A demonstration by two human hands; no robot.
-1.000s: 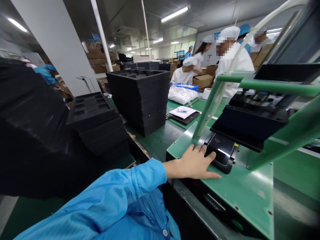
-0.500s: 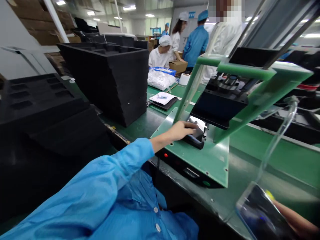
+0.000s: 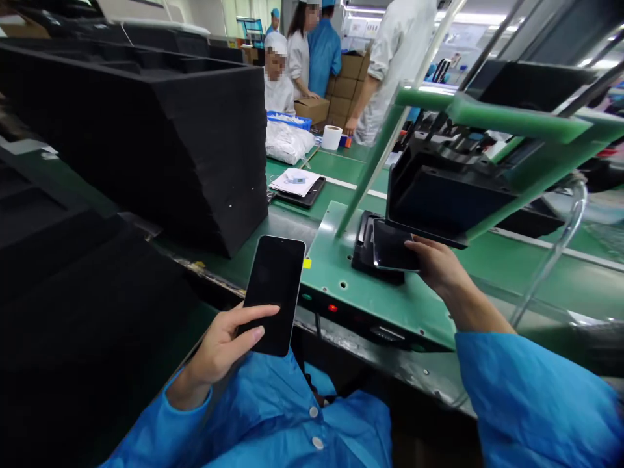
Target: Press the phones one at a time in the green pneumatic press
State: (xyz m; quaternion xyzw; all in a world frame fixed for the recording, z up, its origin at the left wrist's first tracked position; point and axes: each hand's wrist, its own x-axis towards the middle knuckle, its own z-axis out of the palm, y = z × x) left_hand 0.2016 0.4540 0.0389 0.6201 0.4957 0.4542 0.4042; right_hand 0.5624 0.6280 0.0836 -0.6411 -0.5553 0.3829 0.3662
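Having left the black fixture [image 3: 362,257], the left hand [image 3: 219,344] is gripping a phone [image 3: 275,279] to its right, while the right hand [image 3: 441,270] is holding a second phone [image 3: 392,246] over that fixture, seemingly swapping them.

I can read no words, numbers or brands from here; any marks on the paper [image 3: 291,189] or the small strip [image 3: 389,333] along the machine's [image 3: 390,299] front are too tiny for me.
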